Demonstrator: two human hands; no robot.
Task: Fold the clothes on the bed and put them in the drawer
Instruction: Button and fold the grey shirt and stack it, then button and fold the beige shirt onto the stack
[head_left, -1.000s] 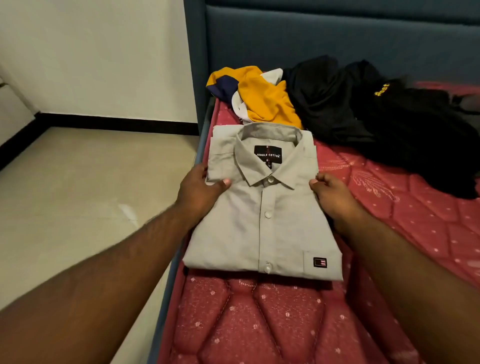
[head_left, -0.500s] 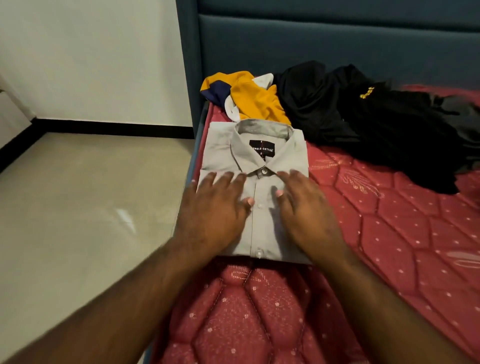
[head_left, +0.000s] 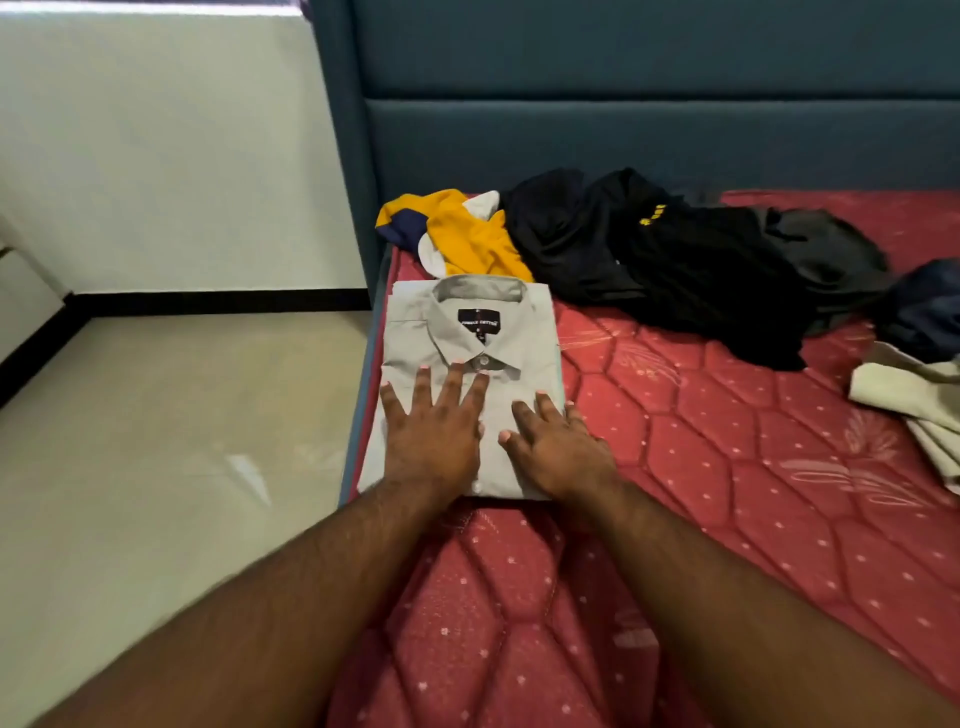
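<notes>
A folded grey collared shirt (head_left: 470, 338) lies at the left edge of the red quilted mattress (head_left: 701, 467), collar toward the headboard. My left hand (head_left: 431, 431) lies flat on its lower half with fingers spread. My right hand (head_left: 556, 447) rests flat beside it on the shirt's lower right part, fingers straight. Behind the shirt sit a crumpled yellow, navy and white garment (head_left: 462, 239) and a heap of black clothes (head_left: 665, 254). No drawer is in view.
A dark navy garment (head_left: 924, 306) and a beige cloth (head_left: 914, 405) lie at the right edge of the bed. The teal padded headboard (head_left: 623, 130) rises behind. Pale tiled floor (head_left: 171, 441) and a white wall are to the left.
My hands let go of the shirt's sides and laid flat on its front. Since then they slid down toward the hem, and the view pulled back, showing more of the bed.
</notes>
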